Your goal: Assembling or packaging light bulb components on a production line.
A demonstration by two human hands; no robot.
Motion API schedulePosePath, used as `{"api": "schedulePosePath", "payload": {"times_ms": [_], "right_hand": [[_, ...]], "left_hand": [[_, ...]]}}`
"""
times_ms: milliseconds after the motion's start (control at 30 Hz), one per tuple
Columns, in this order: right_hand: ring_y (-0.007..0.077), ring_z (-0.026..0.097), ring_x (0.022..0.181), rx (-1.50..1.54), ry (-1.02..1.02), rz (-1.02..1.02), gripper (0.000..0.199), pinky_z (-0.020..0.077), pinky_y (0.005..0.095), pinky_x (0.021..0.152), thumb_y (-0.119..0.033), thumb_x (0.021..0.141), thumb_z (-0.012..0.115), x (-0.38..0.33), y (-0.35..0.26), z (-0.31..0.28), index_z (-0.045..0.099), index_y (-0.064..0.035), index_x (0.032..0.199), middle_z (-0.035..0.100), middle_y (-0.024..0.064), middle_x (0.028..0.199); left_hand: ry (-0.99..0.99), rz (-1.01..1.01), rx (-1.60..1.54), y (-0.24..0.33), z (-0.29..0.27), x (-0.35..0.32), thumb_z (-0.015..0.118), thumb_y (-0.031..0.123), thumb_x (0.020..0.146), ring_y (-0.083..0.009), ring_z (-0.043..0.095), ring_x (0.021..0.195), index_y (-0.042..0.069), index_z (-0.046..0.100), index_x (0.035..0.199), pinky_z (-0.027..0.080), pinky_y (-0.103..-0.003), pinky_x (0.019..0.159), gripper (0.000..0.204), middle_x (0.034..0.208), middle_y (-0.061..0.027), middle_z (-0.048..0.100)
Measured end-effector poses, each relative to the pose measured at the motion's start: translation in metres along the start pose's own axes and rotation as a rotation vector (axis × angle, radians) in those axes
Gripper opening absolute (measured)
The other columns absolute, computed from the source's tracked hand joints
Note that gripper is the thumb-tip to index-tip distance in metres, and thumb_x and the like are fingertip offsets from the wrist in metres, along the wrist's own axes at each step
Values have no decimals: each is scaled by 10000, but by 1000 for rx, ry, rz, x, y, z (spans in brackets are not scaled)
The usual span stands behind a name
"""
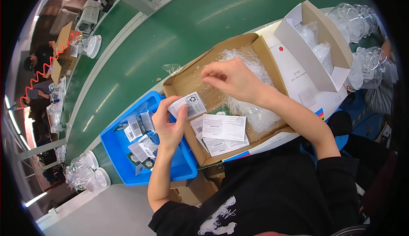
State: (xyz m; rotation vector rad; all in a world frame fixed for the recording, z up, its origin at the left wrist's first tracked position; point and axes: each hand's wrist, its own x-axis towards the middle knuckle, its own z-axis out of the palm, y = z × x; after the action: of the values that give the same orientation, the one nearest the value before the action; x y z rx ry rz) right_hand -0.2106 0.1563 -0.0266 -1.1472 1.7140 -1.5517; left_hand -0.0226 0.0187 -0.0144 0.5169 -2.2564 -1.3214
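Note:
My left hand (168, 123) grips a small white printed card (188, 105) between thumb and fingers, above the near left corner of a shallow cardboard tray (265, 50). Thumb and fingers of my right hand (230, 77) are pinched together over the tray's left half; whether something thin is between them I cannot make out. Beneath and beyond that hand, a heap of clear plastic strands (260, 67) fills the tray's right side. White printed leaflets (224, 127) lie stacked at its near edge, close to my body.
A blue plastic bin (123, 167) with several printed cards (135, 127) sits left of the tray. To the right stands an open white box (294, 35) holding clear-wrapped items. Clear plastic containers (353, 20) crowd the far right. Behind runs a green conveyor belt (170, 31).

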Motion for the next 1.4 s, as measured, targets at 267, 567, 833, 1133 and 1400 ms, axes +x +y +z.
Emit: {"api": "schedulePosePath", "payload": {"times_ms": [267,567,833,1133,1400], "right_hand": [[121,652,719,-39,3,-47,98,520,247,608,-86,842,651,0,-3,-1,612,4,847,659,55,764],[116,624,739,73,43,-44,76,497,249,604,-79,831,643,0,-8,1,633,-24,881,646,35,829],[142,625,786,187,-221,-168,72,508,254,656,-33,795,674,-7,-14,10,655,-13,861,657,50,894],[154,634,772,65,-336,-83,83,519,260,646,-32,798,675,-9,-16,13,658,-11,877,660,66,906],[165,636,707,26,-311,-73,68,523,264,634,-36,788,675,-9,-10,10,667,-3,847,668,77,856]], "left_hand": [[-36,15,29,2,-1,0,636,19,872,-86,593,799,-23,567,1053,487,-218,692,198,901,-44,629],[-59,99,156,-3,-3,2,683,12,823,-97,620,798,-22,593,1041,491,-226,682,238,888,-94,674],[-60,-174,-69,10,1,0,713,-24,802,-92,624,757,-19,594,906,494,-212,681,158,848,-79,675],[-61,-132,-6,8,-4,-1,632,75,869,-90,620,675,-35,678,903,472,-218,616,123,761,-79,689],[-23,-138,-21,8,-1,-1,605,44,875,-86,617,684,-22,664,949,469,-216,615,115,789,-60,683]]}}
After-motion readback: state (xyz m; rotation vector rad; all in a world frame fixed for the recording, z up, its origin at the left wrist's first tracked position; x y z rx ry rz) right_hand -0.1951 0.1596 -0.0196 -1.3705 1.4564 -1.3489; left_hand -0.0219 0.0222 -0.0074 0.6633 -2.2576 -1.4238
